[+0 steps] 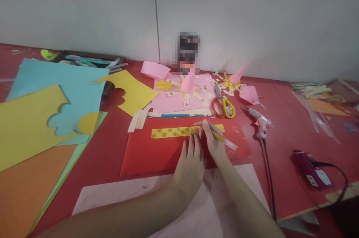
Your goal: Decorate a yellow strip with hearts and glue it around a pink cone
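Note:
A yellow paper strip [168,132] with several dark heart shapes along it lies across a red board [157,155]. My right hand [213,141] grips a yellow pen [218,135] with a clear end, its tip hidden behind the fingers near the strip. Beside it, my left hand [192,163] rests with fingers stretched out, the fingertips on the strip's lower edge. Just beyond the board, a pink paper cone [189,83] stands on a pink sheet [162,99], ringed by small pale tags printed with stars.
Scissors [223,105] and a glue gun [259,120] with a black cord lie to the right. A purple power socket box [315,172] sits farther right. Yellow [28,126] and blue sheets [84,81] cover the left side. A second cone [238,74] stands near the wall.

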{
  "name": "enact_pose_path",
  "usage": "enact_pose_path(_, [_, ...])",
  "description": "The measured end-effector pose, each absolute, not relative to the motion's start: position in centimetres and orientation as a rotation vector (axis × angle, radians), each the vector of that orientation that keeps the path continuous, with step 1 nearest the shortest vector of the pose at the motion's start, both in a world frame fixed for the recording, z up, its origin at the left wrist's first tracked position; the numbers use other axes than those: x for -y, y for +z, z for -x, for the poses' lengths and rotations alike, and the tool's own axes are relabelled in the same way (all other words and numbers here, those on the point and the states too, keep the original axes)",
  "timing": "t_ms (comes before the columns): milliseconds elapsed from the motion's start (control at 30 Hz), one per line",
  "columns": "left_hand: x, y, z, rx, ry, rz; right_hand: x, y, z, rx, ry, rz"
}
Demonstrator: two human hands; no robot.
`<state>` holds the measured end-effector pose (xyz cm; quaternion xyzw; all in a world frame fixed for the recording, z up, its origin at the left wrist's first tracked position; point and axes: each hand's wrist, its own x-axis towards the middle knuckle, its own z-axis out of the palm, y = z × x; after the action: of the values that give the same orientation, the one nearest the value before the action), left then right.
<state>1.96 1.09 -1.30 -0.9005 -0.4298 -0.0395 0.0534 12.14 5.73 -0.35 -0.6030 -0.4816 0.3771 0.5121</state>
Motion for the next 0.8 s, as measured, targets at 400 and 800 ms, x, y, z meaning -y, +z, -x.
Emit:
enact_pose_path(400, [-0.90, -1.11, -2.09, 1.311, -0.128, 2.655, -5.73, -0.79, -12.14, 1.109, 0.945, 1.310])
enact_pose_path(800, [-0.79, -1.49, -2.17, 1.303, -0.189, 2.640, -5.70, -0.86, -12.25, 1.252, 0.949, 1.436])
